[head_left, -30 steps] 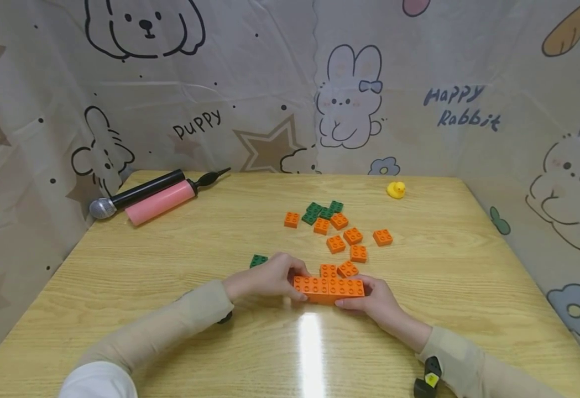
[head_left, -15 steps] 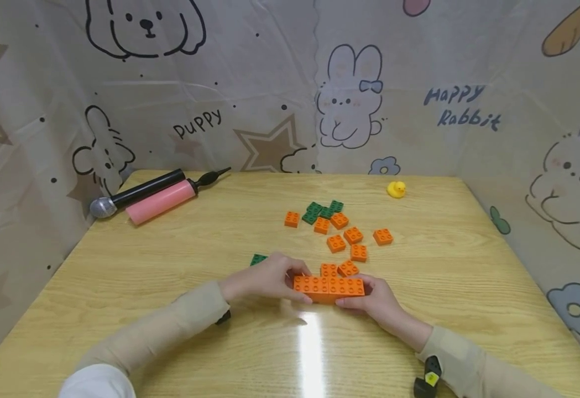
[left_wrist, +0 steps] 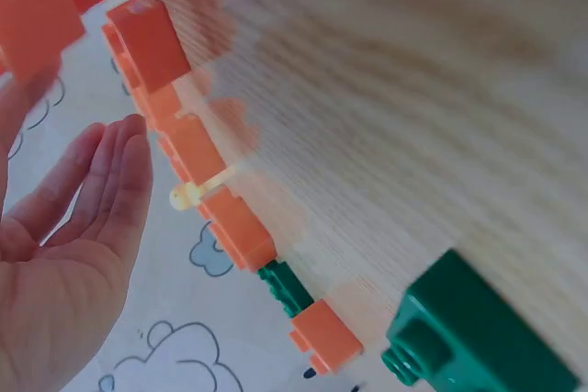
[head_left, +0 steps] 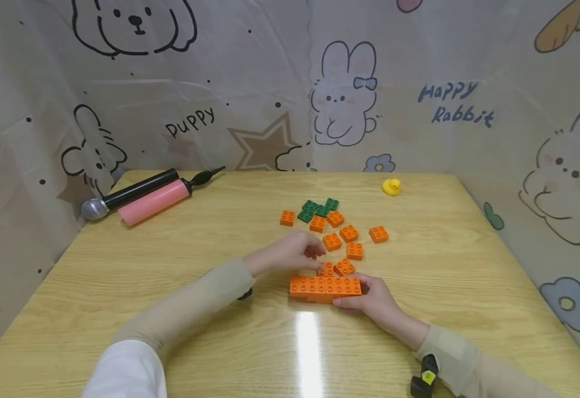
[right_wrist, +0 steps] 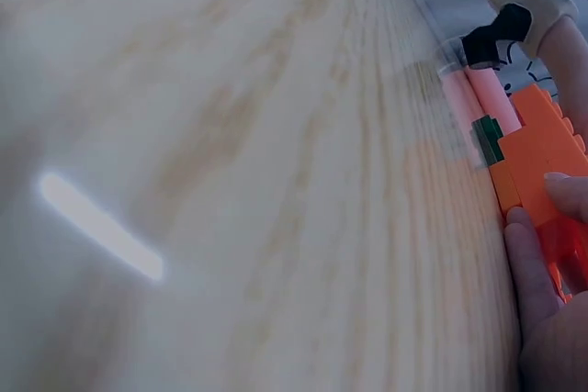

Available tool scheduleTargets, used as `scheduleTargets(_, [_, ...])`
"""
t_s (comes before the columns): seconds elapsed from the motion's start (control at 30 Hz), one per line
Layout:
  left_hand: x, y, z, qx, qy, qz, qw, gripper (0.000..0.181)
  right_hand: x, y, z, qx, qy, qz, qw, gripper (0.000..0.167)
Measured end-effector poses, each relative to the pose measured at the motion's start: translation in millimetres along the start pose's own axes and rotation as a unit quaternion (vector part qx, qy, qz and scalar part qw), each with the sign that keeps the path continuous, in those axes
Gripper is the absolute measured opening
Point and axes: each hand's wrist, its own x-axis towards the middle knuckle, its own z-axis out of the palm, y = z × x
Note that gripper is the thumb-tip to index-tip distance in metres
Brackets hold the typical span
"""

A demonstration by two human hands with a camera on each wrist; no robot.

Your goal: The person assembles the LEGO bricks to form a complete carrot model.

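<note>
Two hands [head_left: 293, 252], nine loose orange bricks [head_left: 349, 233]

Cartoon-printed walls [head_left: 265, 61] around a wood-grained table [head_left: 240, 348]

In the head view the light is even and rather bright, and shadows are faint. A long white glare strip [head_left: 309, 351] lies on the pale yellow wood-grain tabletop [head_left: 220, 365], well apart from its far edge. Behind this edge, the cream printed fabric curtain [head_left: 265, 66] looks greyer. The left wrist view is hazy, with blurred wood grain and soft reflections beside the square orange plastic blocks [left_wrist: 241, 229]. The right wrist view shows a shorter white streak [right_wrist: 101, 225] and softened grain.
</note>
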Motion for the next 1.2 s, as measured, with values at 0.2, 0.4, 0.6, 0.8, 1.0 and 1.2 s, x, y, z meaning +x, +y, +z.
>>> scheduleTargets(0.2, [12.7, 2.7, 2.7, 0.028, -0.038, -0.004, 0.9989, 0.043, 0.5, -1, 1, -0.004, 0.003, -0.003, 1.0000, 0.047])
scheduleTargets(0.4, [17.8, -0.9, 7.6, 0.069, -0.043, 0.013, 0.9966, 0.037, 1.3, -1, -1, 0.002, -0.003, -0.001, 1.0000, 0.047])
scheduleTargets(0.6, [18.5, -2.9, 10.2, 0.090, -0.038, 0.029, 0.9948, 0.031, 2.0, 0, -1, -0.002, -0.002, -0.003, 1.0000, 0.048])
scheduleTargets(0.8, [13.7, -5.8, 6.5, 0.077, -0.032, 0.022, 0.9963, 0.027, 2.1, 0, 2, 0.021, -0.006, 0.005, 0.9998, 0.051])
scheduleTargets(1.0, [2.5, -8.1, -6.9, 0.021, 0.005, -0.005, 0.9997, 0.033, 2.4, 1, 2, 0.016, -0.001, 0.010, 0.9998, 0.051])
scheduleTargets(1.2, [-17.8, -5.1, -24.8, -0.005, 0.045, 0.019, 0.9988, 0.040, 2.6, 2, 1, 0.016, 0.002, 0.011, 0.9998, 0.052])
